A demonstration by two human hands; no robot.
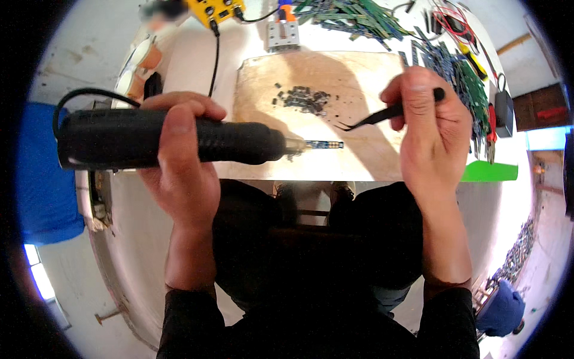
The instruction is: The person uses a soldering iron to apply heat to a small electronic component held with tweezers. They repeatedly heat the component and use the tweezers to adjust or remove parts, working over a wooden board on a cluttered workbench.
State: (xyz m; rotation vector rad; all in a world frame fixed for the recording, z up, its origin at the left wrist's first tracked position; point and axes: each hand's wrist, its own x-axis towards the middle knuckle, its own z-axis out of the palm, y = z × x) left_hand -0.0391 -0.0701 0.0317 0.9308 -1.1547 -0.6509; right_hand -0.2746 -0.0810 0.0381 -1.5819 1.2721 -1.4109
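The left hand [182, 143] is wrapped firmly around a black handheld tool [113, 139], lying nearly level, its metal nozzle [294, 145] at a slim blue circuit strip [326, 145] on a wooden board [359, 163]. The right hand [431, 128] pinches black tweezers [385, 113], tips slightly apart, pointing left.

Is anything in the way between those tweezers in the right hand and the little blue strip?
Nothing visible: bare wooden board shows between the tips of the tweezers in the right hand and the blue strip. Only the nozzle of the left hand's black tool crowds the strip's left end.
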